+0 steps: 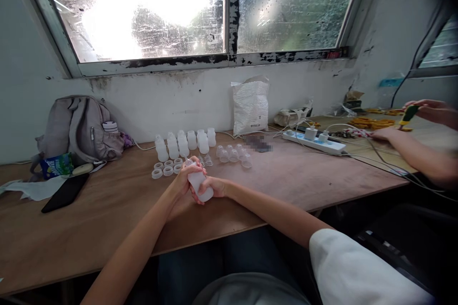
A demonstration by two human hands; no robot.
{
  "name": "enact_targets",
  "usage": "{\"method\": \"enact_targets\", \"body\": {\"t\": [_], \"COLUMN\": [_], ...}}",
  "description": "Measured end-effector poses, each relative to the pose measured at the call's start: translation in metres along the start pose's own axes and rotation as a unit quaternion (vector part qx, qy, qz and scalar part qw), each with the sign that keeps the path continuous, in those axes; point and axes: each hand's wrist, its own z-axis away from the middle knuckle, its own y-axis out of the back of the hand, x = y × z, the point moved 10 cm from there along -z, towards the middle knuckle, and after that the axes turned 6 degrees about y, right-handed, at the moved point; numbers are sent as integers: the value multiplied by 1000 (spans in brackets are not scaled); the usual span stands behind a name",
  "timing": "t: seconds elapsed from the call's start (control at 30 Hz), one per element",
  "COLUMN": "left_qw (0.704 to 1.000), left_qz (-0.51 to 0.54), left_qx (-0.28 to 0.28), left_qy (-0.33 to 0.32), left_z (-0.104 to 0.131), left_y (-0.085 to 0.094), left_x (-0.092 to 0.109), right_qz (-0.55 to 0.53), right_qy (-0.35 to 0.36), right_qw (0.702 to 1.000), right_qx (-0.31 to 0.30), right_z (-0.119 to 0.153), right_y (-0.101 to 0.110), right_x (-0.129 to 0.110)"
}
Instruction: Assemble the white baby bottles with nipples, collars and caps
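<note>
A translucent white bottle (200, 185) is tilted between my two hands above the front part of the wooden table (118, 209). My left hand (188, 176) wraps round its upper end, near the nipple-like top. Lower down, the fingers of my right hand (213, 187) grip the bottle's body. Just beyond my hands stand rows of similar white bottles (172, 147). White rings (168, 170) lie to the left of my hands. Clear domed caps (233, 154) are grouped to the right, and small clear pieces (208, 160) lie right behind my hands.
At the left are a grey backpack (78, 128) and a black phone-like object (66, 193). A white plastic bag (250, 107) leans against the wall. A power strip (314, 143) with cables lies at the right, where another person's hands (388, 134) hold a green-and-yellow tool.
</note>
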Motion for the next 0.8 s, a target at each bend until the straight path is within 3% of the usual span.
{"method": "enact_targets", "body": {"t": [0.1, 0.17, 0.27, 0.33, 0.47, 0.63, 0.7, 0.8], "left_qw": [999, 994, 960, 931, 913, 917, 919, 922], "left_qz": [-19, -56, -152, -218, -269, -263, -264, -270], "left_qx": [30, 82, 180, 216, 217, 221, 220, 209], "left_qy": [-3, -53, -152, -196, -218, -202, -195, -181], "left_z": [-3, -4, 1, 3, -1, -8, -10, -14], "left_y": [10, 21, 36, 37, 35, 45, 49, 50], "left_x": [-2, 6, 26, 35, 35, 28, 26, 21], "right_qz": [56, 154, 376, 496, 606, 669, 671, 662], "right_qy": [29, 72, 145, 179, 209, 206, 212, 199], "right_qw": [996, 977, 887, 818, 736, 683, 655, 574], "right_qx": [57, 130, 223, 230, 219, 210, 275, 439], "right_z": [-4, -4, 3, 5, 11, 26, 40, 73], "right_y": [12, 31, 56, 59, 63, 67, 79, 109], "right_x": [-1, -10, -34, -45, -57, -82, -102, -132]}}
